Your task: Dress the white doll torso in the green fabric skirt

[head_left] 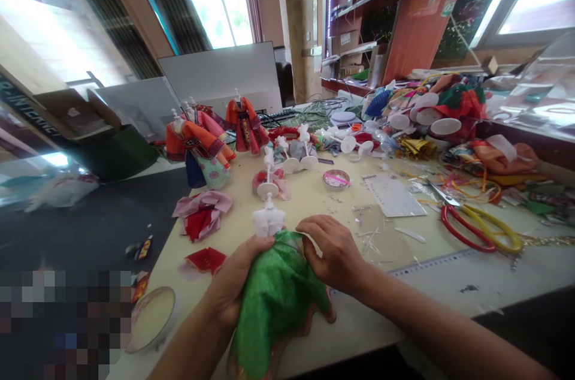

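A small white doll form [268,219] wrapped in green fabric [275,299] sits low in the middle of the head view. My left hand [233,284] grips the green cloth from the left side, fingers curled round it. At the doll's shoulder, my right hand [335,251] pinches the upper edge of the fabric. The doll's lower body is hidden by the cloth.
Finished dolls in orange and red robes [200,143] stand at the back left. Bare white doll stands [287,158], fabric scraps [202,215], a small round tin [336,178], red and yellow scissors [476,227] and heaps of cloth [453,107] crowd the cream table [404,302]. A round lid [150,317] lies near left.
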`<state>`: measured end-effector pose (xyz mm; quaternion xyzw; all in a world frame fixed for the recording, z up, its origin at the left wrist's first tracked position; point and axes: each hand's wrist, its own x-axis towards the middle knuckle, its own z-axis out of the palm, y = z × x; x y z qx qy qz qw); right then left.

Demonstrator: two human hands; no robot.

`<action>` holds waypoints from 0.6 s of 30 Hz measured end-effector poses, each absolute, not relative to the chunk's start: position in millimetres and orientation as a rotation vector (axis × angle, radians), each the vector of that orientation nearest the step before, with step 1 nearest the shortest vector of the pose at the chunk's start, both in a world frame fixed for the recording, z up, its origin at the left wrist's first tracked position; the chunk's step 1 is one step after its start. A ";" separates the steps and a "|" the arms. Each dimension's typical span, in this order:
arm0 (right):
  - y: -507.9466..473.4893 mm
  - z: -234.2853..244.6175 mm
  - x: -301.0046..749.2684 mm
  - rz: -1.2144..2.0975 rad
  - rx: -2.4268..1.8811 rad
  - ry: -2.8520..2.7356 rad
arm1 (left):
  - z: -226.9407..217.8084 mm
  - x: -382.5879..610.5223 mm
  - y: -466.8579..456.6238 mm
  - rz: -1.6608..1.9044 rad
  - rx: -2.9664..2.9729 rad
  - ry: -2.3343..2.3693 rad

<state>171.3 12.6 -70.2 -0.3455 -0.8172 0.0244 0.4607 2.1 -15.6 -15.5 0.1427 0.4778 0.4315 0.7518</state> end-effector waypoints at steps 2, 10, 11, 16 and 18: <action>13.6 -70.4 170.6 0.067 -0.838 -2.005 | -16.2 2.5 -15.5 0.945 0.311 1.046; 12.2 -66.5 182.9 0.086 -0.761 -1.918 | -16.0 0.7 -16.3 0.906 0.284 1.109; 10.9 -64.7 185.6 0.075 -0.737 -1.917 | -15.8 0.4 -16.5 0.901 0.286 1.104; 6.2 -55.6 199.2 -0.074 -0.647 -2.013 | -16.7 -1.0 -16.0 0.880 0.318 1.062; 5.3 -52.5 203.4 -0.163 -0.614 -2.060 | -17.8 -1.5 -15.5 0.887 0.325 1.049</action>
